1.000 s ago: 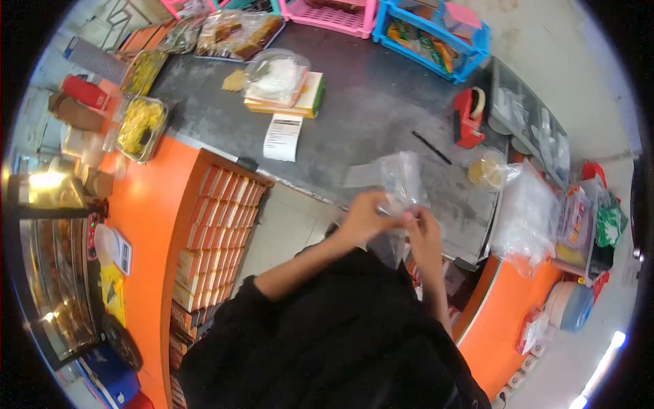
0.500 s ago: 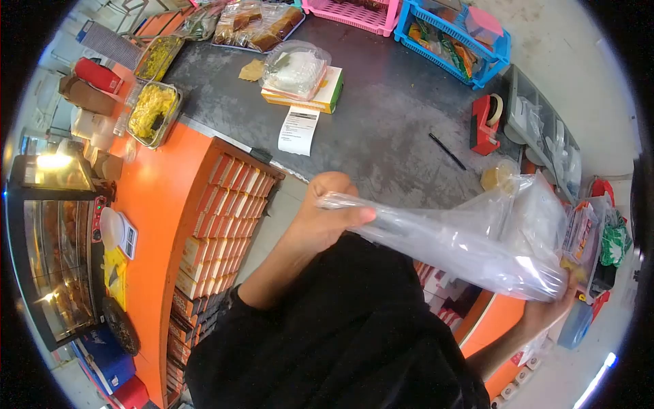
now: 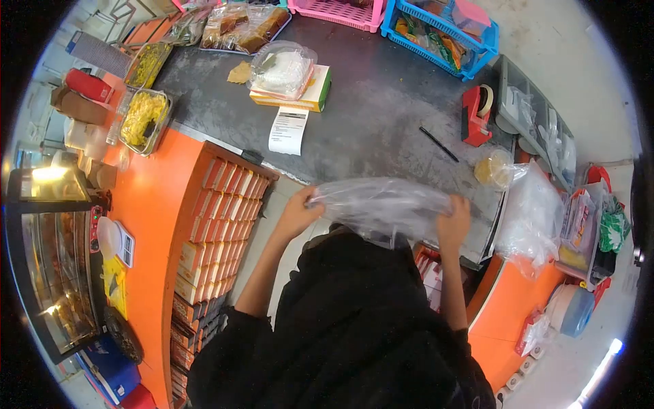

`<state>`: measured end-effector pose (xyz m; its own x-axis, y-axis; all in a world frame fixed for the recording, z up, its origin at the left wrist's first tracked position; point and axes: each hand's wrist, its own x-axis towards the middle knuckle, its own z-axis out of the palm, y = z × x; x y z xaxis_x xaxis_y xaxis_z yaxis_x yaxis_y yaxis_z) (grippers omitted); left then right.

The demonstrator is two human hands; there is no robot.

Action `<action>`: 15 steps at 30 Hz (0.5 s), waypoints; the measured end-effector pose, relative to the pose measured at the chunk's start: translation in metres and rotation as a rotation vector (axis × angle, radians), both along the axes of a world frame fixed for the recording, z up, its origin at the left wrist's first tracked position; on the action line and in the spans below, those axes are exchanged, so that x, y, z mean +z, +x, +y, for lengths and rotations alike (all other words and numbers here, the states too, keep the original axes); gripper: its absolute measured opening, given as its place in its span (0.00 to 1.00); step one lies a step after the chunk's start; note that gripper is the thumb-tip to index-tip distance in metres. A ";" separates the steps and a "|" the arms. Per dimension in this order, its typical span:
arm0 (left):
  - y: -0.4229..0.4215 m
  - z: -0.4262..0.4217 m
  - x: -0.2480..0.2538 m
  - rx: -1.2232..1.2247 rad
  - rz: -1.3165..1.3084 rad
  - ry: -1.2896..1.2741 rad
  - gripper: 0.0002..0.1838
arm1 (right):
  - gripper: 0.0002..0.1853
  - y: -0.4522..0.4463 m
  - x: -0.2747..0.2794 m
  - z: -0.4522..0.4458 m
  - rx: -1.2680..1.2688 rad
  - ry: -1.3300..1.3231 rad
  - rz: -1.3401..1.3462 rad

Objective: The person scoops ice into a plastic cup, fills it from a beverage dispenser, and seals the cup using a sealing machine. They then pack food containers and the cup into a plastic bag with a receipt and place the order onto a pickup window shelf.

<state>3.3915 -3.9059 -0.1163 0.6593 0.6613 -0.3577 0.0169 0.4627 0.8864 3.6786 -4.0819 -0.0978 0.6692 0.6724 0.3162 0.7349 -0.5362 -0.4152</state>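
Observation:
A clear plastic bag is stretched between my two hands, in front of my body at the counter's near edge. My left hand is closed on the bag's left end. Its right end is gripped by my right hand. Beyond the bag, a black pen lies on the dark counter. A clear clamshell container rests on a yellow and white box, with a printed receipt sticking out in front.
A stack of clear plastic bags lies at the right, near a red tape dispenser and a grey divided tray. Blue and pink baskets stand at the back. Yellow food fills a tray on the left orange counter.
My right hand has moved left and inward from the bag stack, bringing the bag's right end in front of me. The bag is now apart from the stack; my left hand still holds its end.

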 end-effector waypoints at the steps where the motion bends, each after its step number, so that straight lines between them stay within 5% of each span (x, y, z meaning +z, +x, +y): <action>1: 0.005 -0.002 0.005 0.043 0.327 0.727 0.35 | 0.20 -0.010 0.009 0.017 -0.005 -0.123 -0.013; 2: 0.012 -0.007 0.012 0.084 0.652 1.450 0.39 | 0.22 -0.016 0.023 0.037 -0.031 -0.259 0.076; 3: 0.038 -0.009 0.032 0.058 0.574 1.377 0.42 | 0.24 -0.016 0.034 0.058 -0.057 -0.396 0.166; 5: 0.073 -0.013 -0.017 -0.137 0.493 0.856 0.35 | 0.25 -0.006 0.036 0.086 0.062 -0.373 0.261; 6: 0.084 -0.017 -0.034 -0.139 0.490 0.855 0.35 | 0.25 -0.012 0.041 0.086 0.059 -0.375 0.259; 8: 0.105 -0.011 -0.050 -0.117 0.486 0.706 0.22 | 0.26 -0.024 0.054 0.097 0.042 0.088 -0.614; 9: 0.110 -0.008 -0.052 -0.119 0.479 0.710 0.22 | 0.26 -0.027 0.043 0.095 0.037 0.089 -0.621; 11: 0.114 -0.009 -0.054 -0.013 0.069 -0.085 0.10 | 0.26 -0.036 0.000 0.084 0.855 0.056 -0.085; 12: 0.108 -0.008 -0.044 -0.011 0.073 -0.086 0.10 | 0.26 -0.035 -0.009 0.084 0.856 0.057 -0.081; 14: 0.084 0.004 -0.012 0.461 -0.187 -0.261 0.09 | 0.29 -0.029 -0.019 0.090 0.423 -0.507 0.296; 15: 0.059 0.018 -0.024 0.388 -0.101 -0.207 0.10 | 0.29 -0.024 -0.015 0.093 0.425 -0.510 0.300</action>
